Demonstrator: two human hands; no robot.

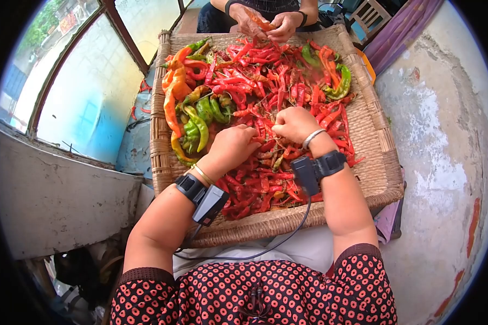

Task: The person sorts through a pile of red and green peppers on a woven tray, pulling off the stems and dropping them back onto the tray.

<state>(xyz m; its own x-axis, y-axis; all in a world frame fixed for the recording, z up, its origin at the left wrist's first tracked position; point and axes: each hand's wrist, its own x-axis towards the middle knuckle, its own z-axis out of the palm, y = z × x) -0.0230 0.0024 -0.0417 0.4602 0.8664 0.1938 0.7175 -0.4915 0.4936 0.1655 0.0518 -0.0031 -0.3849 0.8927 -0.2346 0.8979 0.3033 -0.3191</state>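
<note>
No readable text or labels.

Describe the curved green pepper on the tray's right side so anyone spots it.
Find the woven tray heaped with red peppers. Beyond the right hand, at the heap's right edge, lies the curved pepper. Its bowed, yellowish-green body stands out against mostly red and orange around it.

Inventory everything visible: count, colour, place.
Tray: one, tan, centre
Red peppers: uncountable, red, across tray
Green peppers: several, green, tray's sides
Orange peppers: several, orange, tray's sides
Co-worker's hands: two, tray's far edge
Window: one, brown-framed, left
Wall: one, greyish, right
Cloth: one, purple, upper right
Cable: one, dark, tray's near edge
Wrist devices: two, black, forearms
Bangles: two, gold and silver, wrists
Garment: one, black and coral, bottom
Left hand: one, among red peppers
Right hand: one, among red peppers
</note>
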